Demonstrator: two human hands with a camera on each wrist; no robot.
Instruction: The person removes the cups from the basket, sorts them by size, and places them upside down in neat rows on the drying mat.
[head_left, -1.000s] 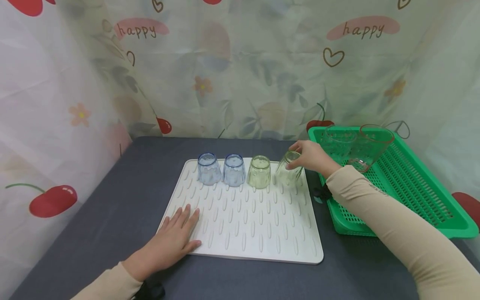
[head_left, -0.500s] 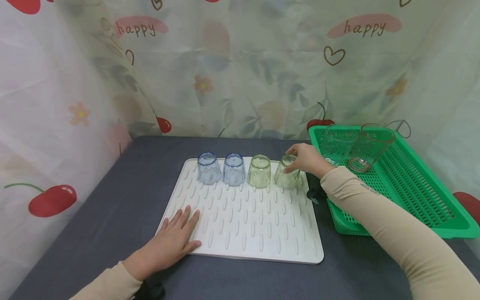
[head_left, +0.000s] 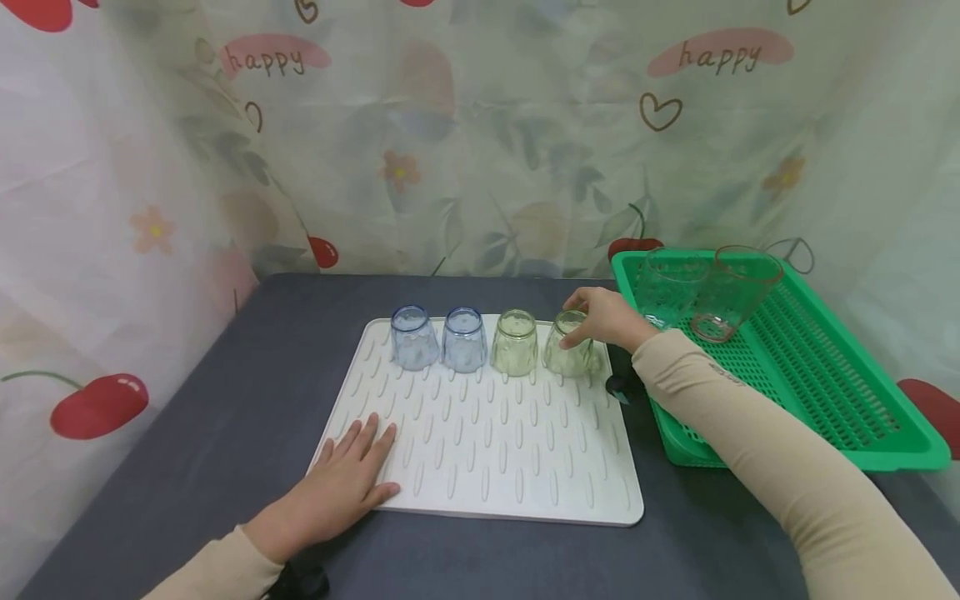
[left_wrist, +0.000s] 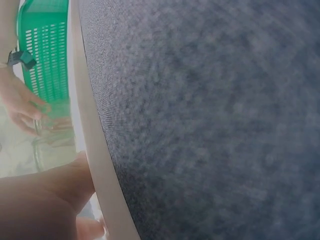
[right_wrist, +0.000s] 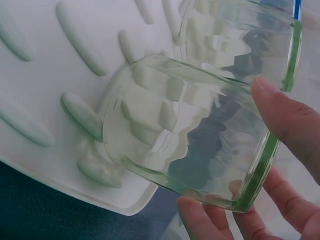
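My right hand [head_left: 606, 319] grips a pale green glass [head_left: 567, 354] near its upturned base, thumb on one side and fingers on the other. That glass stands upside down at the back right of a white ridged drying mat [head_left: 495, 450]; in the right wrist view its rim [right_wrist: 112, 117] is down at the ridges. Just left of it is a second green glass [head_left: 515, 343], then two blue glasses [head_left: 464, 340] [head_left: 413, 337], all upside down in a row. My left hand [head_left: 337, 483] lies flat with spread fingers on the mat's front left edge.
At the right stands a green perforated basket [head_left: 847, 350], holding a clear glass [head_left: 667, 287] and a pink-rimmed clear glass [head_left: 731, 296] at its back left. A dark grey tabletop [head_left: 247, 400] surrounds the mat. Patterned curtains [head_left: 480, 150] close off the back and both sides.
My right hand has shifted the held green glass slightly left, closer to the other green one, and it has gone from slightly tilted to level. My left hand has stayed in place.
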